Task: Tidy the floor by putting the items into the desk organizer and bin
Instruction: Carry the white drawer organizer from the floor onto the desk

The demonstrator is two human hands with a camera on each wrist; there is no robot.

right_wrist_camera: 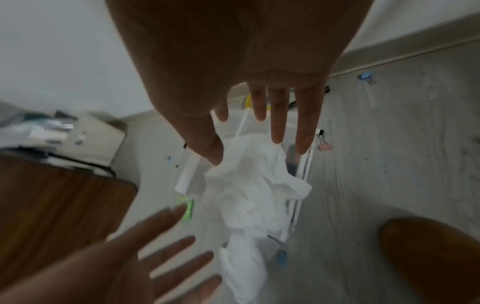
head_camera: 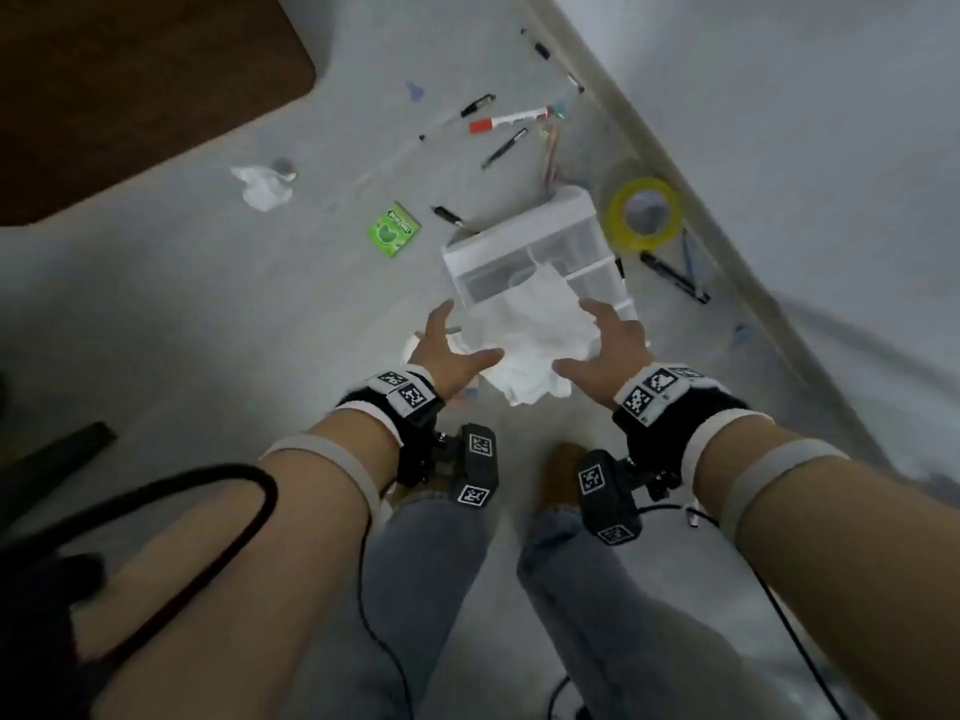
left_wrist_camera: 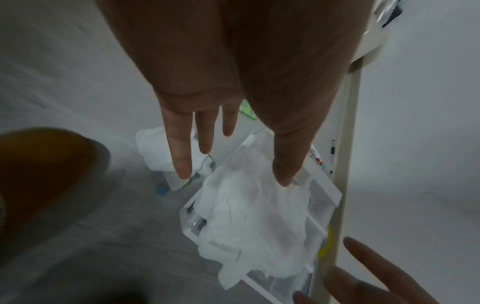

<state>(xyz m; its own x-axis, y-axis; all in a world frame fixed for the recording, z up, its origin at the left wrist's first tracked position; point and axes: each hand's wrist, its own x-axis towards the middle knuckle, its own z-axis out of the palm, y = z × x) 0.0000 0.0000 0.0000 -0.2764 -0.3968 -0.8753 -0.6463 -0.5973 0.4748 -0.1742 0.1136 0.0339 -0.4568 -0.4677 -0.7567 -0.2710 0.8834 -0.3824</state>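
A large crumpled white paper (head_camera: 535, 340) lies draped over the near end of the white desk organizer (head_camera: 524, 236) on the grey floor. My left hand (head_camera: 460, 337) hovers at the paper's left side and my right hand (head_camera: 576, 335) at its right, both with fingers spread and straight, holding nothing. In the left wrist view my left hand (left_wrist_camera: 233, 164) hangs above the paper (left_wrist_camera: 254, 216) and the organizer (left_wrist_camera: 335, 193). The right wrist view shows my right hand (right_wrist_camera: 259, 152) over the same paper (right_wrist_camera: 249, 195). A smaller crumpled paper (head_camera: 265, 187) lies far left.
On the floor lie a green box (head_camera: 395, 230), a red marker (head_camera: 509, 119), several pens, a yellow tape roll (head_camera: 644, 213), a black marker (head_camera: 672, 277), a pink binder clip (right_wrist_camera: 324, 145) and a blue one (right_wrist_camera: 366, 77). The skirting board (head_camera: 675, 163) runs along the right. A brown mat (head_camera: 130, 85) is at the top left.
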